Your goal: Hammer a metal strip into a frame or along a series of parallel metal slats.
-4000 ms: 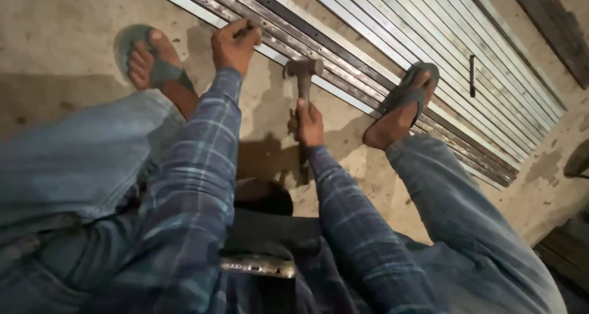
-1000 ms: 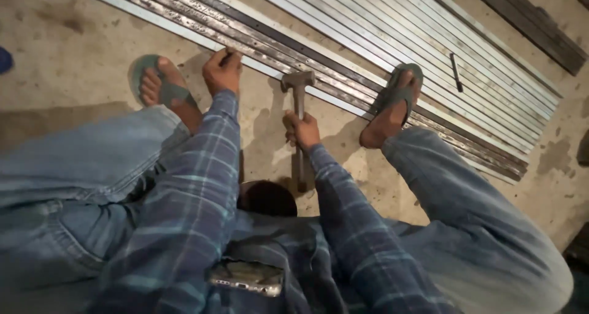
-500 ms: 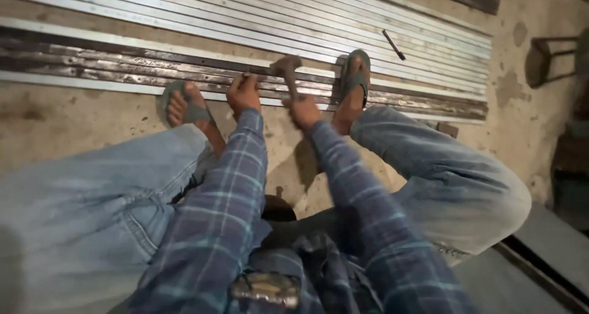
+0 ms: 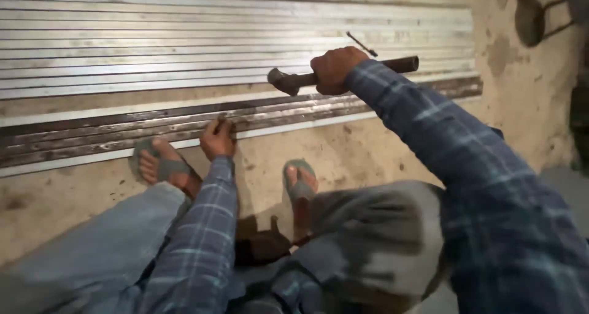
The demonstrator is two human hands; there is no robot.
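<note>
My right hand [image 4: 334,68] is raised and grips a hammer [image 4: 288,81] by its dark handle, with the head pointing left above the metal strips. My left hand [image 4: 218,136] rests low on the dark rusty metal strip [image 4: 92,133], fingers pinching a small thing against it, too small to make out. Both arms wear blue plaid sleeves. My feet in green flip-flops [image 4: 150,160] sit on the concrete just in front of the strips, and my jeans-clad knees fill the lower part of the view.
A wide stack of long pale metal strips [image 4: 184,38] lies across the floor behind the rusty one. A thin dark rod [image 4: 362,44] lies on them. A dark metal stool frame [image 4: 534,13] stands at the top right. The concrete floor [image 4: 61,203] is stained.
My right hand has lifted the hammer up and to the right, away from the strip. My right foot drew back towards me. The view swung, and the left hand stayed on the rusty strip.
</note>
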